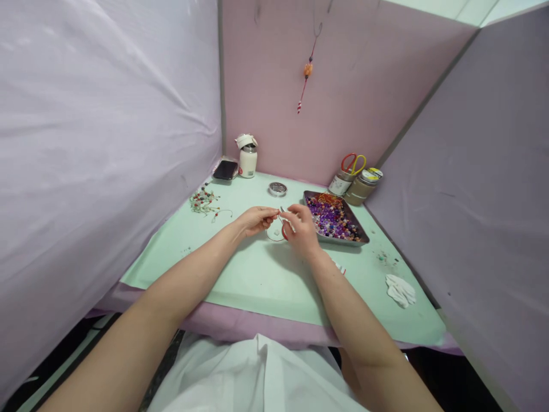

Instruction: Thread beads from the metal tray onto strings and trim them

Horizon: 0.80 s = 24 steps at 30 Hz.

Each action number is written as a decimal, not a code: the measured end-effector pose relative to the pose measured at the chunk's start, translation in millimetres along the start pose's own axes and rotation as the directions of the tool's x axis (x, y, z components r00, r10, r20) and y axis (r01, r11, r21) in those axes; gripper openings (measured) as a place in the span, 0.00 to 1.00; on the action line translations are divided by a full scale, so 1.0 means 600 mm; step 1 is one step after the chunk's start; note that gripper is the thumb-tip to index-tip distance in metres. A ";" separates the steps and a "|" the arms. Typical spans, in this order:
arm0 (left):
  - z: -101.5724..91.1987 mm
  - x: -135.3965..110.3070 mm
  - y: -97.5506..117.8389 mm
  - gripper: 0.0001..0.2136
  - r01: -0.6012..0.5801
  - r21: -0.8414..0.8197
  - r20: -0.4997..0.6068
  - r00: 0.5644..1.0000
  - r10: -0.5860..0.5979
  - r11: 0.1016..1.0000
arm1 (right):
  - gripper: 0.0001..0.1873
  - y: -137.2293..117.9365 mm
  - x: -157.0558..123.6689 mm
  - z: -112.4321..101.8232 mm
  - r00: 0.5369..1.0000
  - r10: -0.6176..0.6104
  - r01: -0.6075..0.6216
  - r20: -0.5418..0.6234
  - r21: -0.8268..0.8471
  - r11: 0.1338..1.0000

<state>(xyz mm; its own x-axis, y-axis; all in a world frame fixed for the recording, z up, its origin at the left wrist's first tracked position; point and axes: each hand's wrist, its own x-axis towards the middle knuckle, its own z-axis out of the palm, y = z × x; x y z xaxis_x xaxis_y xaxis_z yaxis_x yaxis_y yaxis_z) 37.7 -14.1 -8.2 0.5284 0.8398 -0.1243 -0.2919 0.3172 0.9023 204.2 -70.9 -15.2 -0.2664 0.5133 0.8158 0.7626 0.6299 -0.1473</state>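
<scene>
My left hand pinches a thin cord between thumb and fingertips, above the middle of the table. Below, the cord curves in a loop, and a small pale piece shows inside that curve. In my right hand is a pair of small scissors with a red handle; their metal tips point up beside the left fingertips. Both hands nearly meet there. Whether the blades touch the cord is too small to tell. My right fingers partly cover the scissors.
A metal tray of purple and mixed beads stands right of my hands. Behind are a round tin, a white bottle, a phone and jars. Strung beads lie left, white gloves right. A beaded cord hangs behind.
</scene>
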 end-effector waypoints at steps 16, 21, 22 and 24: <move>0.003 -0.003 -0.011 0.12 0.066 0.091 0.017 0.998 -0.068 0.994 | 0.09 -0.040 -0.012 0.043 0.951 -0.147 0.169 0.270 -0.059 0.984; -0.003 0.003 -0.010 0.13 0.044 0.047 -0.042 0.998 -0.042 0.998 | 0.11 -0.074 -0.013 0.043 0.910 -0.301 0.309 0.284 0.017 0.951; -0.004 0.004 -0.009 0.13 0.035 0.049 -0.052 0.998 -0.032 0.998 | 0.11 -0.083 -0.014 0.041 0.894 -0.351 0.350 0.280 0.055 0.935; -0.005 0.005 -0.007 0.13 0.016 0.050 -0.056 0.998 -0.014 0.999 | 0.11 -0.104 -0.018 0.037 0.850 -0.441 0.420 0.287 0.135 0.898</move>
<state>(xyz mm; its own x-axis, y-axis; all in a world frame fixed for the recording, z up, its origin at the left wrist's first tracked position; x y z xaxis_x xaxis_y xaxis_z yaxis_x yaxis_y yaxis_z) 37.9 -11.6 -13.6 0.4872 0.8586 -0.1593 -0.2428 0.3084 0.9198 146.5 -102.6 -27.3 -0.7321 0.3262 0.5980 0.4933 0.8593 0.1352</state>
